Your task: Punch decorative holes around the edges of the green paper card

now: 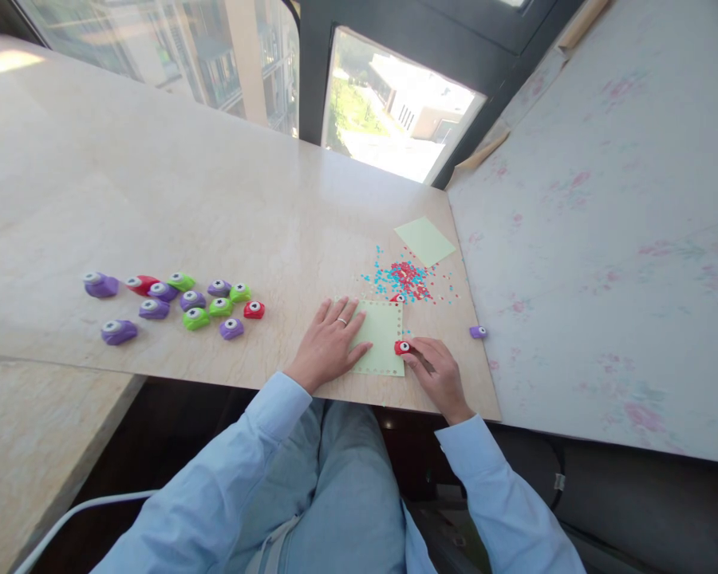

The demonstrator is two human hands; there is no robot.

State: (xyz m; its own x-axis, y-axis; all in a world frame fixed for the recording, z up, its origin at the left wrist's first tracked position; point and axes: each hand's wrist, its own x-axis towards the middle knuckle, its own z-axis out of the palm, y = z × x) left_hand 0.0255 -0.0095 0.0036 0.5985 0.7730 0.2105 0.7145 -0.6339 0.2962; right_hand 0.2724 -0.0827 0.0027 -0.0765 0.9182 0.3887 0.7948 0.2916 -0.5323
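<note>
Paper (pixel 381 335), pale green with punched holes along its edges, lies flat near the front edge of your table (pixel 185 207). Your left hand (pixel 329 343) rests on it with fingers spread, pressing it down. Your right hand (pixel 436 375) pinches a red punch (pixel 402 347) at the paper's right edge. Just beyond lies a scatter of red and blue confetti (pixel 404 279) and a second green sheet (pixel 424 241). One purple punch (pixel 477 332) sits to the right; a cluster of punches (pixel 185 301) lies well to the left.
</note>
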